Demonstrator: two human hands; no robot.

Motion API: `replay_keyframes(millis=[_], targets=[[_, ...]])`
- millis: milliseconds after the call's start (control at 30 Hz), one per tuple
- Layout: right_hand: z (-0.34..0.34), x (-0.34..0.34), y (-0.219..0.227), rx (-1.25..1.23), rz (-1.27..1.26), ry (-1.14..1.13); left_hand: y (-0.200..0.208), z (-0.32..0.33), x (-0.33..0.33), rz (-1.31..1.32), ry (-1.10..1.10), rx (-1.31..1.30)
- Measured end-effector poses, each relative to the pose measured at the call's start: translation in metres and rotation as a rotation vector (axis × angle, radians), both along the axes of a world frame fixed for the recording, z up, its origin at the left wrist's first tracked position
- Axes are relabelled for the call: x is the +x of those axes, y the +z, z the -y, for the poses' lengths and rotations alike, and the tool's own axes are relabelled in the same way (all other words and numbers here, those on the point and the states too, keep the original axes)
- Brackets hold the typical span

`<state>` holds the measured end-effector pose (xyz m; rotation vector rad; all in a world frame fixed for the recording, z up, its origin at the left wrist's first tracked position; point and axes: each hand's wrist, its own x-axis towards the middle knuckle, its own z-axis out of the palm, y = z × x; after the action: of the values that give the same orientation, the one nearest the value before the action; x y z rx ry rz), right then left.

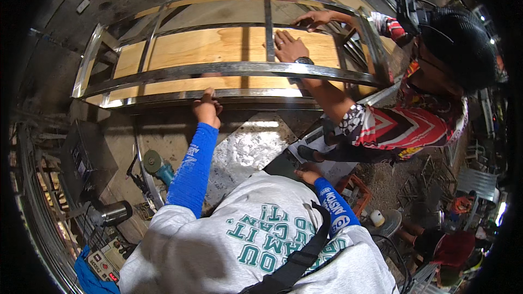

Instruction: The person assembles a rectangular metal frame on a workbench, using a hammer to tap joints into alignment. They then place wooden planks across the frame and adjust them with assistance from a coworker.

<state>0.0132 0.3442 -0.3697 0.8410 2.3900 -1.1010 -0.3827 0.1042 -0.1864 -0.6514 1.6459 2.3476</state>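
A long frame of shiny square metal tubing (218, 69) stands before me, with a pale plywood panel (196, 46) lying inside it. My left hand (207, 111) is at the near lower rail, thumb up against the metal and fingers curled. Lower and to the right, my right hand (309, 174) has bent fingers beside a dark green flat surface (282, 164); what they hold, if anything, is hidden. A co-worker's watch-wearing hand (291, 49) reaches over the front rail to the panel and an upright. The co-worker's other hand (314, 19) is by the far rail.
The co-worker (408, 114) leans in from the right. An angle grinder (158, 166) lies on the floor at left, near a dark metal box (87, 152). A fan (387, 223), an orange-red crate (357, 193) and another person (455, 250) are at lower right.
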Motion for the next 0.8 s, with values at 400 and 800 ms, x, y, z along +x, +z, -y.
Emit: replay_keyframes(millis=[400,800], targets=[[-0.002,0.025,0.004,0.004,0.121,-0.035,0.004,0.012,0.008,-0.075,-0.146,-0.019],[-0.005,0.064,-0.021,0.011,0.033,-0.231,0.004,0.007,-0.001,-0.015,-0.230,0.080]])
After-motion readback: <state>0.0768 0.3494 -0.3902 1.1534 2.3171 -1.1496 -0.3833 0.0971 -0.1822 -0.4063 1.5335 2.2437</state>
